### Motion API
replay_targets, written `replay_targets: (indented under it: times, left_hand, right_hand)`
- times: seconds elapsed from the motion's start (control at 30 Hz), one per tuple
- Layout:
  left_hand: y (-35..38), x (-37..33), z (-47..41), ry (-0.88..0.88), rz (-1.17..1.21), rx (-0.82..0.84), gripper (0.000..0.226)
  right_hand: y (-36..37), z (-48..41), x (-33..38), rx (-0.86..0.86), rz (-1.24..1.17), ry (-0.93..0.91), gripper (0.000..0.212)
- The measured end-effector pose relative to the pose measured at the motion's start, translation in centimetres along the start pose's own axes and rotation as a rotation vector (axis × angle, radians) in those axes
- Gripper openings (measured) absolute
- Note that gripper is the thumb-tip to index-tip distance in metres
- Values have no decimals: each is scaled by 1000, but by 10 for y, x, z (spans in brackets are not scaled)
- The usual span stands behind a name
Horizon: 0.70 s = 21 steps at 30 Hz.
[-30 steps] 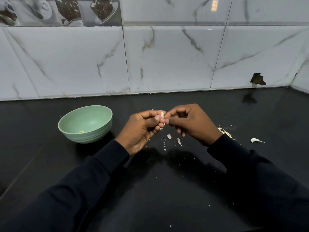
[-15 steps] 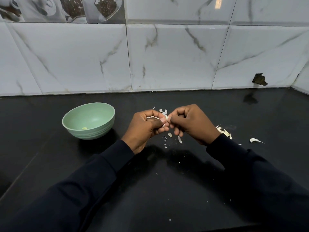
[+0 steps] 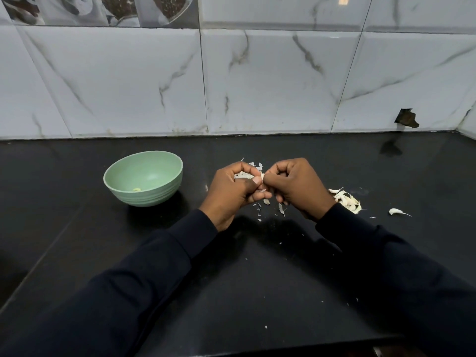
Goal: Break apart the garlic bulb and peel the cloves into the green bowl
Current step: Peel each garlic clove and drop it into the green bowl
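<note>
Glossy black bench [image 3: 257, 279] carries the round pale-green bowl [image 3: 116, 173] at left, with a yellowish peeled piece [image 3: 137, 189] inside. My left grip [image 3: 231, 191] and right grip [image 3: 296, 186] both pinch a small white garlic clove [image 3: 262, 176], held beside the bowl so skins miss it, I reckon.

No lettering, label, brand, number or sign is legible on the green bowl [image 3: 144, 198] at left, the black counter [image 3: 231, 292] or the far wall tiles [image 3: 128, 86].

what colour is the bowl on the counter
Pale mint green, the bowl; the head view, the only one, shows it.
</note>
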<state>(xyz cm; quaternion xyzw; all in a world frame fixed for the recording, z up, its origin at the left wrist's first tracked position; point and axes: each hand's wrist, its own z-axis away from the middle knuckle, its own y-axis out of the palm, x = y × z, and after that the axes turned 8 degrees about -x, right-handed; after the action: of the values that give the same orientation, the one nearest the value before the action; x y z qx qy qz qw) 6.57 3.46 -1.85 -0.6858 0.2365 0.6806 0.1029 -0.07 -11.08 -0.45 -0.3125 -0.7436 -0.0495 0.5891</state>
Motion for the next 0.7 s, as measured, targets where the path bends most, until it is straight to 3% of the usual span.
replay_targets:
  times: [0.2, 0.27, 0.43, 0.7]
  left_hand:
    - [1, 2, -4, 385, -456, -114, 9]
    - [-1, -1, -5, 433, -505, -109, 10]
    - [-6, -9, -8, 378, -447, -27, 4]
    - [-12, -7, -14, 211, -147, 102, 15]
  right_hand:
    - [4, -3, -8, -86, -20, 26, 29]
    - [3, -4, -8, -57, -40, 34, 30]
    - [-1, -7, -10, -1, -96, 32, 16]
    - [-3, -8, -7, 37, -188, 34, 19]
